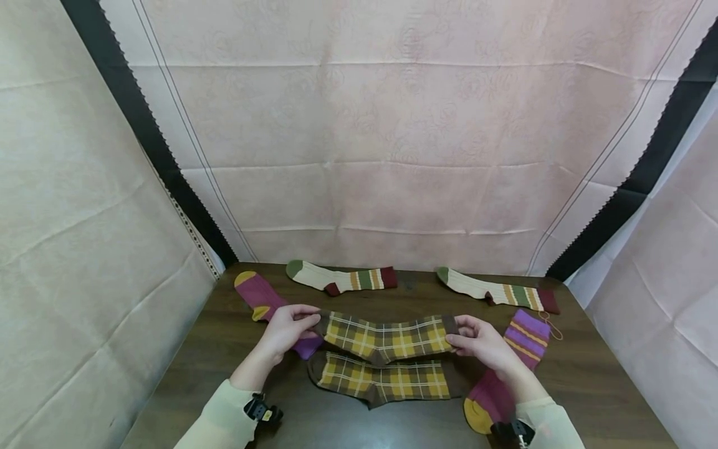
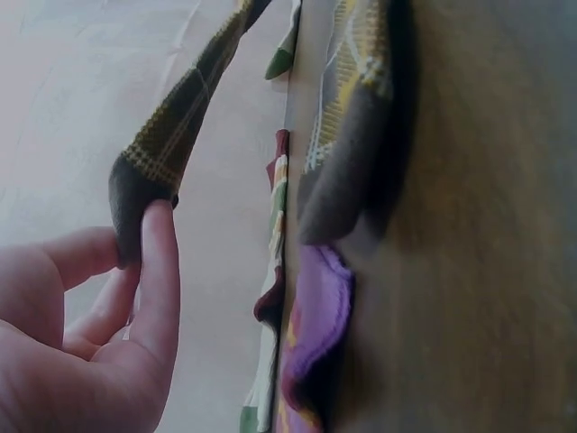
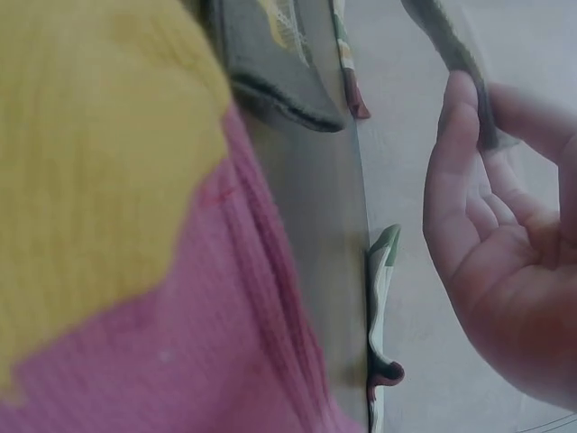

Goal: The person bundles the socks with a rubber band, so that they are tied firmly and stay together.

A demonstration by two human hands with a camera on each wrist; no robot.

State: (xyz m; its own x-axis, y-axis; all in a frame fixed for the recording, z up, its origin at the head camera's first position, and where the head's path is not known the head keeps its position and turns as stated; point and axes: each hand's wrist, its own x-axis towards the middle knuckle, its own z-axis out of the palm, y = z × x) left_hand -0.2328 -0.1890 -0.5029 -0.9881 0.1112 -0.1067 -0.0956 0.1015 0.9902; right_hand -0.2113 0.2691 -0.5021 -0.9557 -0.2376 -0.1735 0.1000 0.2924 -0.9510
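Note:
A yellow and dark plaid sock (image 1: 387,337) is stretched between both hands, raised off the table. My left hand (image 1: 288,330) pinches its dark toe end, also visible in the left wrist view at the toe (image 2: 135,194). At the other end, my right hand (image 1: 482,342) pinches the dark cuff between thumb and fingers; the right wrist view shows that hand (image 3: 505,216) gripping the edge. Below it, a matching plaid sock (image 1: 387,380) lies flat on the table, partly overlapped in the head view by the raised one.
Purple socks with yellow toes lie at the left (image 1: 260,293) and right (image 1: 490,399), partly behind the hands. Two cream socks with green toes and maroon cuffs lie along the back, one left (image 1: 320,274), one right (image 1: 471,285). Fabric walls (image 1: 392,137) surround the wooden table (image 1: 589,374).

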